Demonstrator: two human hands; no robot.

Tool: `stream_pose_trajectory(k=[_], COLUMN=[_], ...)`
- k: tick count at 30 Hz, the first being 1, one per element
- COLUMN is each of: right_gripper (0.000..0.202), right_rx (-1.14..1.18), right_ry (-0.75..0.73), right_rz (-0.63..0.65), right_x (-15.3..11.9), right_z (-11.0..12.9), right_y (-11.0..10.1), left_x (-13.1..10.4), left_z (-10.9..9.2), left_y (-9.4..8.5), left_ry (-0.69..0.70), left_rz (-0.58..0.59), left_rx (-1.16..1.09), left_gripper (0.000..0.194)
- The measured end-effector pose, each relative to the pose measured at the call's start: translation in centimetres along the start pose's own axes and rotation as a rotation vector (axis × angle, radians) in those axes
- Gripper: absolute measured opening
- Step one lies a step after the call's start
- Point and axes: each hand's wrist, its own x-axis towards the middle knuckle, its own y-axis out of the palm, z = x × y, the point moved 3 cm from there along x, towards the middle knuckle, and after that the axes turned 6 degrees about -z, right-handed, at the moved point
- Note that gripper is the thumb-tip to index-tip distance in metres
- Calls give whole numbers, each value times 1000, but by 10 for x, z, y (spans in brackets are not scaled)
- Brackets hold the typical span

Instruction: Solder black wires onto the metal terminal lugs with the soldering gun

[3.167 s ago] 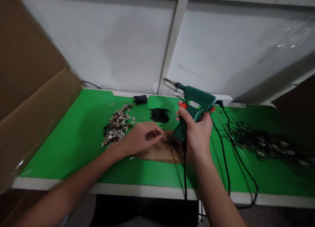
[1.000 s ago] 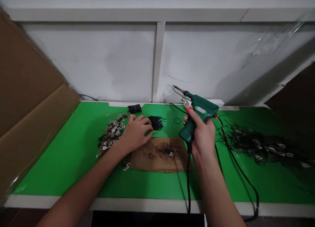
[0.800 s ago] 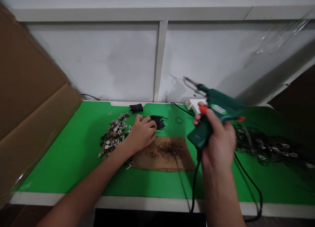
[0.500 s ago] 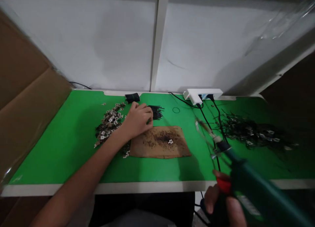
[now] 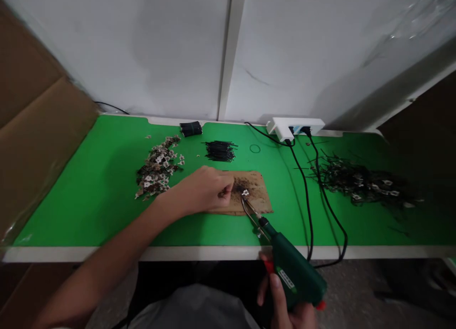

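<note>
Judge the pale piece (image 5: 245, 192) on the brown board (image 5: 262, 196) light, stiff, best edge-pinched, with right grip (image 5: 279, 300) wrapped round the soldering gun (image 5: 299, 272) and left grip (image 5: 206, 191) curled, fingertip closure and contents unclear.

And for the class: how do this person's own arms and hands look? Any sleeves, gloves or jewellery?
The left hand and left forearm are bare: no glove, watch or bracelet shows, nor any sleeve along the forearm. The right hand is ungloved too; its forearm is out of view.
</note>
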Motion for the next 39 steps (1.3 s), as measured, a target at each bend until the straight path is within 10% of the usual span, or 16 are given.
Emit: stream_pose_trajectory(k=[9,39], right_gripper=[39,41], right_rx=[201,255], right_ry=[157,208], right_rz=[195,184], right_x=[8,8], right_z=[-15,-15], right_y=[2,9], left_x=[0,-2], left_z=[-6,-5], left_y=[12,27], left_ry=[47,-42], left_rz=[58,63], left_rx=[76,52], left_gripper=[13,14])
